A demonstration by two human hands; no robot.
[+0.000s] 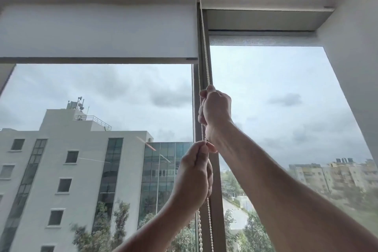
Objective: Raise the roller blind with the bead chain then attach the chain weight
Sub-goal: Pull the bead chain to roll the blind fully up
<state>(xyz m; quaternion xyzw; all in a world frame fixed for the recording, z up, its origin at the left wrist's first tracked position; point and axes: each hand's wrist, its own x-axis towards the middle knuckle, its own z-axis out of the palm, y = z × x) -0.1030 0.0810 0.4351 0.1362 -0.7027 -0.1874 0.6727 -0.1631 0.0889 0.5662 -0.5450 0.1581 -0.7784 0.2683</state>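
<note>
Roller blind [98, 30] on the left pane sits high, its bottom bar [98, 60] level across the upper part of the glass, with sky and a pale office building [71, 170] showing below it. A second blind [263, 40] on the right pane is rolled up higher still, close under its grey housing [266, 19].

Your bead chain [206, 57] runs down in front of the vertical window post [201, 75] between the two panes, from the ceiling recess to the bottom edge of the view. Two strands are visible, lying just beside each other.

Your right hand [214, 110] is the upper one. It is closed in a fist around the chain, knuckles toward the glass, with the chain entering at the top of the fist and leaving below it.

Your left hand [194, 174] is lower, just beneath the right wrist. Its thumb and fingertips [206, 146] are pinched shut on a strand of the chain, and the rest of the hand curls loosely around the beads, which hang on below the palm.

Both forearms reach up from the lower edge of the view and the hands are near each other but apart.
</note>
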